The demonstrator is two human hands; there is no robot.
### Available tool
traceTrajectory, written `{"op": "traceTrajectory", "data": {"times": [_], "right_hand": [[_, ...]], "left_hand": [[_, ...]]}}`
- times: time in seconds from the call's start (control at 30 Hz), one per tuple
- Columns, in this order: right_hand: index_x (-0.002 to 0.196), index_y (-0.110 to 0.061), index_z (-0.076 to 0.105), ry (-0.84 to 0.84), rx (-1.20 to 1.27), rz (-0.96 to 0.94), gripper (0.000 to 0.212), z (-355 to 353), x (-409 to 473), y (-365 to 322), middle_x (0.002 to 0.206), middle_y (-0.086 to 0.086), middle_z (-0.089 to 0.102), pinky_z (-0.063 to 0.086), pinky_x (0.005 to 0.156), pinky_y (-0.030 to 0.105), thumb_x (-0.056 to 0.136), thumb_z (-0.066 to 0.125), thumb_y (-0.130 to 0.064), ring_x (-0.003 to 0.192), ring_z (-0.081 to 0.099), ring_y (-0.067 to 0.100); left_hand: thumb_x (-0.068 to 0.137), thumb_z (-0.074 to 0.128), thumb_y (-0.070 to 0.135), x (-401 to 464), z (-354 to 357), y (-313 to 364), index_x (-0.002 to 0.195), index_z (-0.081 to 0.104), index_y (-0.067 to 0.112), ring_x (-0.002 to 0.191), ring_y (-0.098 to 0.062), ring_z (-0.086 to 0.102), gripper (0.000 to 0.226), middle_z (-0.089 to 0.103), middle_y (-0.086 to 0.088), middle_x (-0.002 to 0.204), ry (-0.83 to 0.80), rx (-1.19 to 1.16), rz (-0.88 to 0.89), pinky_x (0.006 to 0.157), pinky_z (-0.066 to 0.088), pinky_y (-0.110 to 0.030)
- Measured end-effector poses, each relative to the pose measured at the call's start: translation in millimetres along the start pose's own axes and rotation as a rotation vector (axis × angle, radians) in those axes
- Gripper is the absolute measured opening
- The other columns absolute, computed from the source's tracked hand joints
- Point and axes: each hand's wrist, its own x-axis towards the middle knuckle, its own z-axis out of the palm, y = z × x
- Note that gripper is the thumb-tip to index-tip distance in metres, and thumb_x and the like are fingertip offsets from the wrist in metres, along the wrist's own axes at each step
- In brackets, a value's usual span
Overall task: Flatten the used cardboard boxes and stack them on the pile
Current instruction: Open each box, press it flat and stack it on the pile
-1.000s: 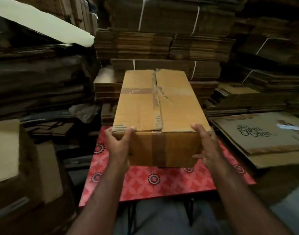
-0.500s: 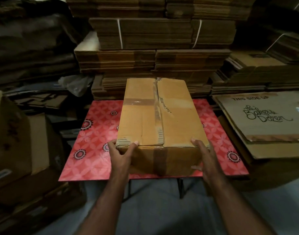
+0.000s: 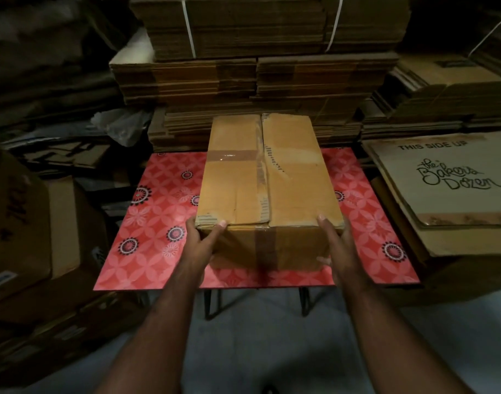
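Observation:
A closed brown cardboard box (image 3: 272, 177), taped along its top seam and down its near end, rests on a small red patterned table (image 3: 147, 237). My left hand (image 3: 201, 240) grips the box's near left corner, thumb on the top edge. My right hand (image 3: 336, 245) holds the near right corner, fingers along the side. Behind the table rise piles of flattened cardboard (image 3: 243, 81), some bundles tied with white strapping.
A flattened carton printed "THIS SIDE UP" (image 3: 448, 180) lies on a stack at the right. Standing boxes (image 3: 30, 228) crowd the left side. A crumpled plastic bag (image 3: 121, 126) sits behind the table's left corner. Grey floor (image 3: 258, 351) shows under the table.
The box came down from in front of me onto the red table. Both hands kept their hold on its near corners, and my view tilted downward.

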Motion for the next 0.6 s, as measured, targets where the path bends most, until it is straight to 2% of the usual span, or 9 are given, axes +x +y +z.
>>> {"op": "traceTrajectory", "data": {"times": [0.07, 0.2, 0.33, 0.43, 0.5, 0.6], "right_hand": [[0.15, -0.051, 0.034, -0.001, 0.006, -0.005, 0.069, 1, 5, -1, 0.129, -0.018, 0.055, 0.048, 0.095, 0.062, 0.09, 0.068, -0.057, 0.111, 0.056, 0.013], [0.15, -0.051, 0.034, 0.0, 0.006, -0.001, 0.072, -1, 11, 1, 0.14, -0.01, 0.053, 0.047, 0.097, 0.063, 0.088, 0.069, -0.059, 0.115, 0.055, 0.017], [0.15, -0.052, 0.032, -0.012, 0.01, -0.008, 0.073, -4, 12, 4, 0.142, -0.01, 0.05, 0.047, 0.097, 0.063, 0.088, 0.068, -0.061, 0.119, 0.053, 0.02], [0.147, -0.056, 0.034, -0.012, 0.002, -0.021, 0.073, -1, 8, 4, 0.145, -0.01, 0.05, 0.046, 0.098, 0.061, 0.084, 0.069, -0.066, 0.125, 0.052, 0.021], [0.143, -0.058, 0.04, -0.033, -0.05, -0.06, 0.077, -1, 6, -7, 0.142, -0.01, 0.057, 0.052, 0.097, 0.059, 0.075, 0.074, -0.073, 0.124, 0.058, 0.021], [0.145, -0.054, 0.04, 0.019, -0.213, -0.23, 0.081, 5, -2, -46, 0.14, -0.007, 0.058, 0.057, 0.094, 0.051, 0.074, 0.075, -0.072, 0.124, 0.058, 0.02]], "left_hand": [[0.09, 0.075, 0.033, 4, 1, -2, 0.139, 0.037, 0.033, 0.116, -0.016, 0.058, 0.062, 0.058, 0.011, 0.129, -0.005, 0.02, -0.002, 0.099, 0.05, -0.055], [0.092, 0.074, 0.032, 7, 3, -6, 0.142, 0.036, 0.033, 0.122, -0.019, 0.056, 0.063, 0.056, 0.012, 0.128, 0.012, 0.024, -0.001, 0.1, 0.05, -0.055], [0.074, 0.084, 0.047, 4, 6, -12, 0.14, 0.044, 0.042, 0.123, -0.022, 0.058, 0.077, 0.06, 0.01, 0.133, 0.069, -0.042, -0.03, 0.1, 0.05, -0.057], [0.083, 0.081, 0.036, 3, 13, -11, 0.141, 0.045, 0.039, 0.121, -0.023, 0.058, 0.069, 0.061, 0.006, 0.131, 0.115, -0.105, -0.05, 0.101, 0.05, -0.055], [0.088, 0.077, 0.028, 4, 18, -7, 0.142, 0.043, 0.037, 0.117, -0.023, 0.059, 0.064, 0.062, 0.002, 0.128, 0.139, -0.154, -0.073, 0.099, 0.05, -0.053], [0.092, 0.07, 0.022, 3, 22, -6, 0.132, 0.047, 0.033, 0.111, -0.027, 0.06, 0.047, 0.063, -0.003, 0.122, 0.141, -0.303, -0.138, 0.088, 0.053, -0.047]]}}
